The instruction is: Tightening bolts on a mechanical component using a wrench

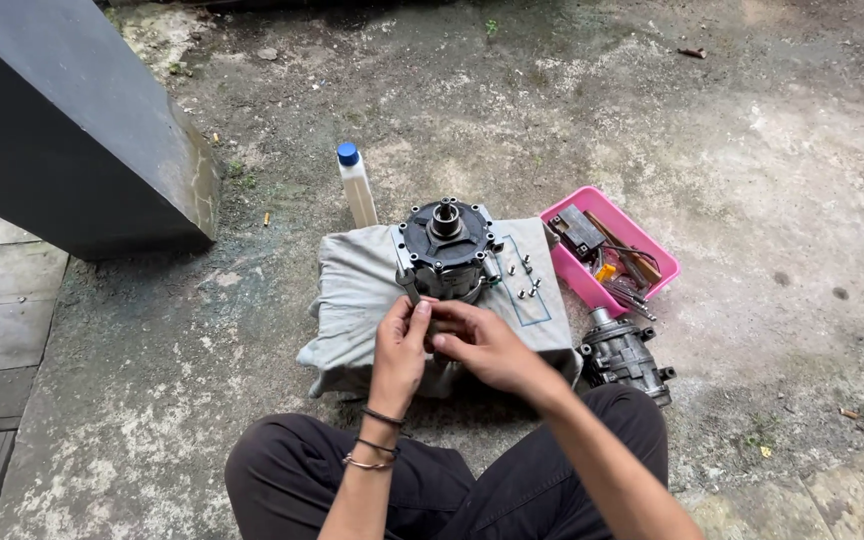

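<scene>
A round dark metal compressor body [446, 248] with a central shaft stands upright on a grey folded cloth [352, 290] on the concrete ground. My left hand [399, 345] and my right hand [480, 342] meet just in front of it, fingers closed together on a small dark part that is mostly hidden between them. A thin metal tool or bolt [409, 285] sticks up from my left fingers against the compressor's side. Several loose bolts [529, 279] lie on the cloth to the right of the compressor.
A pink tray [652, 262] with tools sits at the right. A second grey compressor part [624, 355] lies by my right knee. A clear bottle with a blue cap [356, 186] stands behind the cloth. A dark slanted slab [62, 120] rises at the left.
</scene>
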